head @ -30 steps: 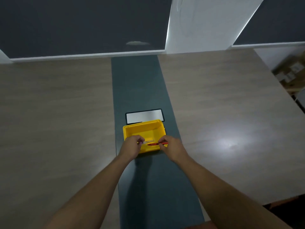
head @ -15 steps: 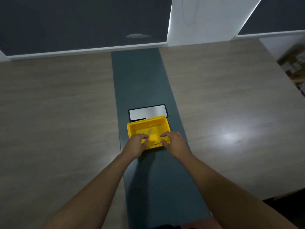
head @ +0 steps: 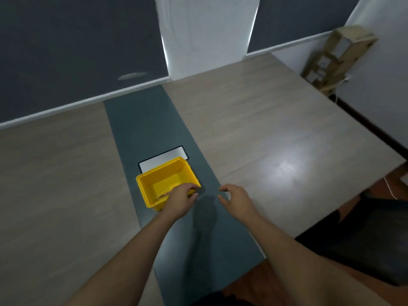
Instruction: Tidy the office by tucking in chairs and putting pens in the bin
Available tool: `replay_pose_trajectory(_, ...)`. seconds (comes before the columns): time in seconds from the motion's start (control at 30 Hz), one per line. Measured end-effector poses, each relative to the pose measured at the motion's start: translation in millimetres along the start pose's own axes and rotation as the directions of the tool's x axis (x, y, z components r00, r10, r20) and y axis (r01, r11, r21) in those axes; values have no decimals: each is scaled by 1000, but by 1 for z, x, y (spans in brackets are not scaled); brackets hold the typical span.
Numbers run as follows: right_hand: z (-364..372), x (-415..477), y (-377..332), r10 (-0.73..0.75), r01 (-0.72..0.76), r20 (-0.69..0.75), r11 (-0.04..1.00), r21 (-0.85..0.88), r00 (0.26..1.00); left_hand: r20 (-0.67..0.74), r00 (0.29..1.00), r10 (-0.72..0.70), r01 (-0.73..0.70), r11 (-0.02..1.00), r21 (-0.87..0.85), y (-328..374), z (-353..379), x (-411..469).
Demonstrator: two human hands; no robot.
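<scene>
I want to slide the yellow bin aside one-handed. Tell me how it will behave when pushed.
The bin looks like thin moulded plastic holding almost nothing, so probably light and stiff. It sits flat on the dark strip, wider than tall, so it should slide rather than tip. The left hand rests at its near rim, where a low push seems safest.

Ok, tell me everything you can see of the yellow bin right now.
The yellow bin is a small open-topped rectangular tub, plastic by its look, with a thickened rim. It stands upright on the dark strip down the middle of the table, turned slightly askew. Its far edge overlaps a white, black-bordered panel. The left hand covers its near right corner, fingers over the rim. A reddish sliver shows inside by that hand, too blurred to identify. The right hand is apart from it.
</scene>
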State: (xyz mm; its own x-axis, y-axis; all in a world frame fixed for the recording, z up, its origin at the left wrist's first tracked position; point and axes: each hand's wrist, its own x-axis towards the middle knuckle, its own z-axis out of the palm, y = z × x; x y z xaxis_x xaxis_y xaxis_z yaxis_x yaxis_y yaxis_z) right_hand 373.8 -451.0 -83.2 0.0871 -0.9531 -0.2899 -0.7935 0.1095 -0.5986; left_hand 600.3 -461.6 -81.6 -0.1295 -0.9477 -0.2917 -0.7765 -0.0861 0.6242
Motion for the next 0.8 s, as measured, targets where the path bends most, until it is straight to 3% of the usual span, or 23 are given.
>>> replay_pose_trajectory(0.27,-29,-125,79,141,-126,-128,984,123,982,154,974,165,-177,982,64,86,66,-57)
replay_pose_trajectory(0.47,-28,-243,138,304,-255,-229,941,223,925,301,915,269,-305,949,78,136,129,-128)
replay_pose_trajectory(0.63,-16,-359,192,463,-372,-288,872,319,838,447,825,347,-420,904,73,169,190,-189)
replay_pose_trajectory(0.8,-9,-471,233,617,-473,-350,776,417,704,567,700,435,-576,813,86,213,249,-242)
